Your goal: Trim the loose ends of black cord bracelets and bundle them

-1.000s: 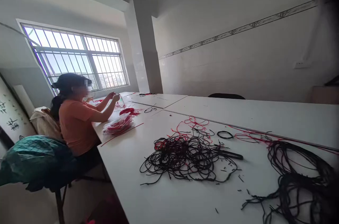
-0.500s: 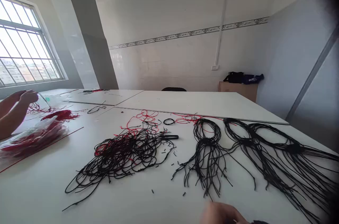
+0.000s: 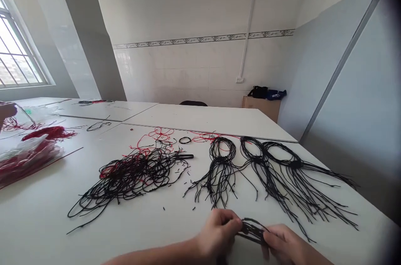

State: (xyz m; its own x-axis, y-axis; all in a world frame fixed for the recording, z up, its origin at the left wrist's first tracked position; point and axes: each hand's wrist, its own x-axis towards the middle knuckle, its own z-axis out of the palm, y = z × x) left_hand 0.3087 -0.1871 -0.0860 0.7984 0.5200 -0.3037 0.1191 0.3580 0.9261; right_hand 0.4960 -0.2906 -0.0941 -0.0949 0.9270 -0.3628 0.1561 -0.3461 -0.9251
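Bearings are read from the held cord, with twelve o'clock toward the far wall.

At about ten o'clock, at the view's left edge, another person's hand [image 3: 8, 110] is partly visible. Below it lies a clear plastic bag [image 3: 28, 158] with red contents, and beside that a red cord bundle [image 3: 52, 132]. Nearer, also toward ten o'clock, a loose black cord tangle [image 3: 131, 179] with some red strands spreads over the white table [image 3: 125, 235]. A black ring [image 3: 184, 140] and a slim black item [image 3: 184, 156] lie between ten and eleven o'clock, short dark scraps nearby.

Left hand [image 3: 221, 229]: at nine o'clock, thumb and curled fingers pressed together, pinching the left end of the held cord [image 3: 252, 230]. The cord, black and gathered in several strands, spans the gap between both hands; its middle is exposed. Whether it touches the table cannot be determined. Right hand [image 3: 285, 242]: between three and four o'clock, thumb and fingers pinching the cord's right end.

Three tied black bundles are noted beyond the hands: first bundle [image 3: 222, 160] at eleven o'clock, second bundle [image 3: 257, 159] at twelve, third bundle [image 3: 295, 164] between one and two, each looped at the far end with loose tails.
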